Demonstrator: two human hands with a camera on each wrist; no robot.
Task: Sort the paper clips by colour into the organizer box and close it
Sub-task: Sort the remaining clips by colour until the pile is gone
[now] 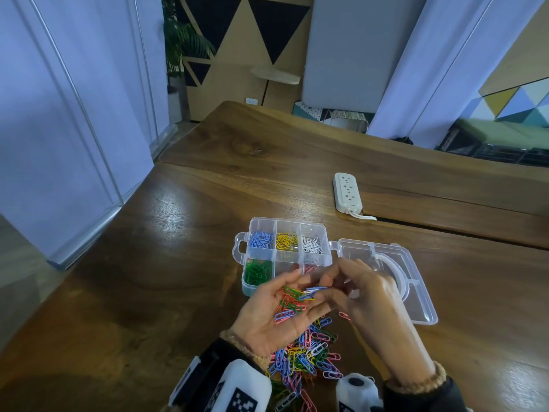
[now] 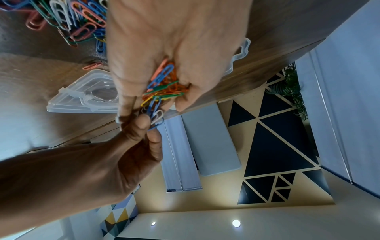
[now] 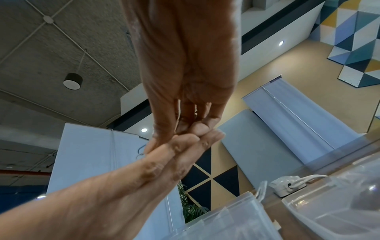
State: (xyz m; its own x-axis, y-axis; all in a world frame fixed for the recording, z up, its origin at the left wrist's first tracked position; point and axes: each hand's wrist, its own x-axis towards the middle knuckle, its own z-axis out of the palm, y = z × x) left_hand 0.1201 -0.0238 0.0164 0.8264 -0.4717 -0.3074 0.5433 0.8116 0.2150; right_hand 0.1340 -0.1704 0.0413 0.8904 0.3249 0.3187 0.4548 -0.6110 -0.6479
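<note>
The clear organizer box (image 1: 300, 233) lies open on the wooden table, its lid (image 1: 416, 295) folded out to the right. Blue, yellow and white clips fill the far row and green clips (image 1: 258, 272) the near left cell; my hands hide most of the other near cells. My left hand (image 1: 303, 288) is palm up just before the box and cups a handful of mixed clips (image 1: 289, 306) (image 2: 164, 86). My right hand (image 1: 325, 285) (image 2: 148, 125) meets it and pinches a blue clip (image 1: 315, 289) (image 2: 157, 125) at the left fingertips. A loose pile of mixed clips (image 1: 309, 355) lies under my wrists.
A white power strip (image 1: 347, 191) with its cord lies on the table behind the box. One stray pink clip (image 1: 344, 315) sits beside the lid. The table's left edge runs close to white panels (image 1: 74, 129).
</note>
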